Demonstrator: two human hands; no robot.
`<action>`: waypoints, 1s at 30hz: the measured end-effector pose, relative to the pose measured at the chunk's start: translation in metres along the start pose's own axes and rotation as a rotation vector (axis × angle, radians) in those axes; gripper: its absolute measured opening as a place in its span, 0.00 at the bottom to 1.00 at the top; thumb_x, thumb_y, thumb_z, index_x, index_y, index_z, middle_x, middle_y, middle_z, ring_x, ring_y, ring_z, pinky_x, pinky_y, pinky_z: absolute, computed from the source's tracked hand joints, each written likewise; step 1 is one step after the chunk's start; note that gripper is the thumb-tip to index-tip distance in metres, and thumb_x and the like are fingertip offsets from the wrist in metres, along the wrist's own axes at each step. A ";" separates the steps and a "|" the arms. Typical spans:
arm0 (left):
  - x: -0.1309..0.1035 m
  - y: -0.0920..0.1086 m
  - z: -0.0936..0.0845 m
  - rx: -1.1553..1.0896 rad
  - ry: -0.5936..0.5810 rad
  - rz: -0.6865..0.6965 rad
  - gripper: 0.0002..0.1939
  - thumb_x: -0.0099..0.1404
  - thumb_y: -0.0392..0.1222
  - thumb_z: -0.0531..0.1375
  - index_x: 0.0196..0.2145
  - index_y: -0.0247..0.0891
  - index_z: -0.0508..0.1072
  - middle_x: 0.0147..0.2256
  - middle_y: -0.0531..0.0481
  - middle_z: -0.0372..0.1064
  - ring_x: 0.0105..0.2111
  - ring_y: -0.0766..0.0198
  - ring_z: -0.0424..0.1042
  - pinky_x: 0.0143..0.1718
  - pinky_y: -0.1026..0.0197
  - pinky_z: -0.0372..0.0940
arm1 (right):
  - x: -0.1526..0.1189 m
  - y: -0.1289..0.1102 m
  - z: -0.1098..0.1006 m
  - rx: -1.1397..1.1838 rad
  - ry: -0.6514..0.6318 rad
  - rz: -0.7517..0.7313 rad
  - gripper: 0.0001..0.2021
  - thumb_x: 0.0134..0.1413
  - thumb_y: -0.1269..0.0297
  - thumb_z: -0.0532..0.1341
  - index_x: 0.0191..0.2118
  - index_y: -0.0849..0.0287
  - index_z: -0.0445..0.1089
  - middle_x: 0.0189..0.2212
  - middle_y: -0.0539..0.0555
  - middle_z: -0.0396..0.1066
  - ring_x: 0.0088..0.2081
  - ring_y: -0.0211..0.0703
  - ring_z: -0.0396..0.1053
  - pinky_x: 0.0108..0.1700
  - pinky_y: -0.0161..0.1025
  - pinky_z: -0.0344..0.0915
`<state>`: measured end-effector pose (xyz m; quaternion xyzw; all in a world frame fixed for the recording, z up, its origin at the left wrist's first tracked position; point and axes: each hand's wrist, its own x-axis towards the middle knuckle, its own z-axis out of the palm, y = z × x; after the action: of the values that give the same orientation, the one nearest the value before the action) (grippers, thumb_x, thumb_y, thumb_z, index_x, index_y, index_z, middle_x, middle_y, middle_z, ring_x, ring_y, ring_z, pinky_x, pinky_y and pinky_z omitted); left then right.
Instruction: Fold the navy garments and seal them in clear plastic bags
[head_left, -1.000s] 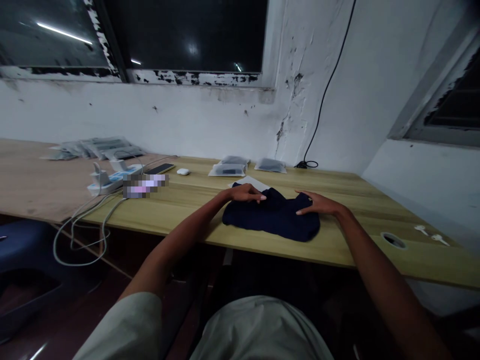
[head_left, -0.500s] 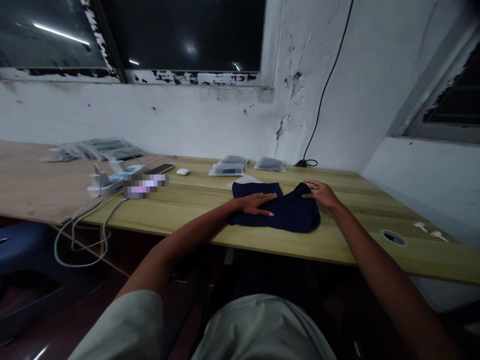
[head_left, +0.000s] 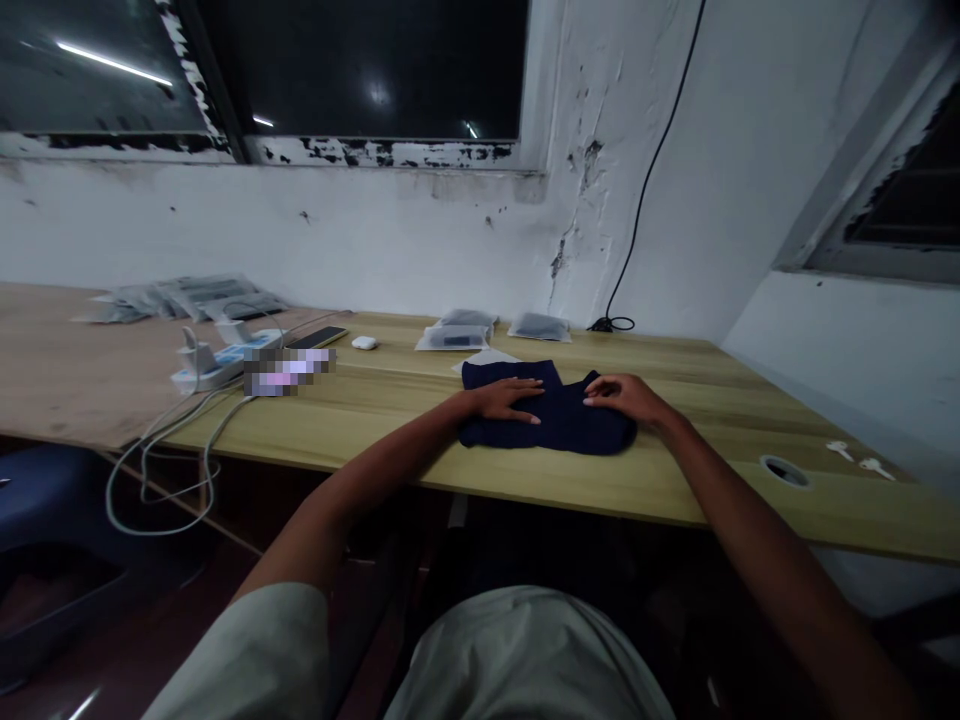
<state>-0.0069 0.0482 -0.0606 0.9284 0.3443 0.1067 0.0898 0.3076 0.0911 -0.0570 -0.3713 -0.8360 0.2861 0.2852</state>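
Note:
A dark navy cloth (head_left: pixel 562 420) lies folded on the wooden table (head_left: pixel 390 400), with a notch along its far edge. My left hand (head_left: pixel 510 399) rests flat on the cloth's left part, fingers spread. On the right part, my right hand (head_left: pixel 619 395) touches the cloth near its far edge, its fingers bent and thumb apart from them; whether it pinches any fabric is too small to tell. Part of a pale flat packet (head_left: pixel 487 357) shows behind the cloth.
Clear packets (head_left: pixel 452 338) and another packet (head_left: pixel 538 327) lie near the wall. A power strip (head_left: pixel 225 365) with cables, a phone (head_left: pixel 318 338) and a white case (head_left: pixel 364 343) are on the left. Keys (head_left: pixel 876 468) and a round hole (head_left: pixel 784 471) are at right.
My right hand has moved slightly left and inward over the cloth. The raised, bunched fold at the cloth's right now lies flatter. My left hand stays on the cloth.

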 end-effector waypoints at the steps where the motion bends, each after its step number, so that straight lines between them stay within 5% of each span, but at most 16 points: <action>1: 0.001 0.000 -0.002 0.020 0.044 0.023 0.38 0.62 0.59 0.60 0.65 0.41 0.57 0.67 0.41 0.47 0.66 0.50 0.48 0.65 0.49 0.45 | -0.001 -0.006 0.001 -0.004 -0.081 0.001 0.21 0.41 0.47 0.69 0.39 0.56 0.77 0.37 0.56 0.77 0.41 0.52 0.74 0.46 0.47 0.69; 6: -0.001 0.003 -0.029 0.070 0.347 0.034 0.25 0.56 0.44 0.68 0.51 0.37 0.72 0.55 0.37 0.65 0.56 0.49 0.63 0.56 0.46 0.57 | -0.011 -0.018 -0.014 -0.063 -0.194 0.012 0.25 0.40 0.49 0.70 0.47 0.51 0.75 0.49 0.54 0.74 0.52 0.56 0.69 0.58 0.50 0.62; 8: -0.007 0.006 -0.042 -0.045 0.342 -0.013 0.15 0.55 0.44 0.68 0.39 0.35 0.75 0.42 0.42 0.72 0.45 0.54 0.69 0.48 0.51 0.62 | -0.015 -0.018 -0.023 -0.071 -0.279 0.004 0.29 0.36 0.50 0.72 0.49 0.50 0.74 0.55 0.53 0.70 0.57 0.58 0.64 0.62 0.52 0.57; 13: -0.023 0.016 -0.056 -0.429 -0.278 -0.133 0.22 0.43 0.52 0.73 0.30 0.37 0.74 0.25 0.54 0.70 0.26 0.65 0.68 0.30 0.63 0.60 | -0.018 -0.017 -0.032 -0.092 -0.503 -0.010 0.30 0.31 0.52 0.74 0.47 0.49 0.73 0.65 0.52 0.57 0.65 0.60 0.53 0.66 0.54 0.47; 15: -0.025 0.016 -0.055 -0.397 -0.365 -0.178 0.25 0.38 0.53 0.74 0.32 0.38 0.75 0.27 0.53 0.71 0.28 0.64 0.68 0.30 0.63 0.60 | -0.017 -0.014 -0.031 -0.121 -0.528 0.006 0.30 0.31 0.51 0.74 0.46 0.49 0.74 0.66 0.52 0.54 0.66 0.61 0.50 0.66 0.55 0.45; 17: -0.024 0.013 -0.053 -0.305 -0.308 -0.204 0.28 0.37 0.54 0.74 0.35 0.39 0.76 0.33 0.51 0.72 0.34 0.61 0.70 0.34 0.63 0.62 | -0.015 -0.007 -0.029 -0.141 -0.474 0.032 0.29 0.33 0.51 0.73 0.47 0.49 0.74 0.66 0.52 0.54 0.66 0.61 0.51 0.66 0.56 0.46; 23: -0.028 -0.003 -0.050 -0.083 -0.144 -0.217 0.36 0.41 0.55 0.71 0.48 0.41 0.74 0.52 0.45 0.68 0.50 0.52 0.67 0.51 0.58 0.60 | -0.014 0.015 -0.029 -0.190 -0.118 0.058 0.26 0.38 0.51 0.71 0.47 0.50 0.75 0.64 0.55 0.58 0.64 0.60 0.54 0.66 0.56 0.47; 30: -0.025 -0.010 -0.043 -0.067 -0.036 -0.177 0.22 0.45 0.42 0.68 0.41 0.40 0.76 0.43 0.46 0.75 0.42 0.56 0.71 0.47 0.60 0.62 | -0.013 0.012 -0.032 -0.172 -0.220 -0.001 0.20 0.36 0.54 0.72 0.40 0.48 0.79 0.56 0.53 0.69 0.58 0.60 0.64 0.62 0.55 0.55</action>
<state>-0.0424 0.0428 -0.0250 0.8925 0.4197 0.0933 0.1361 0.3424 0.0963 -0.0475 -0.3607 -0.8837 0.2522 0.1591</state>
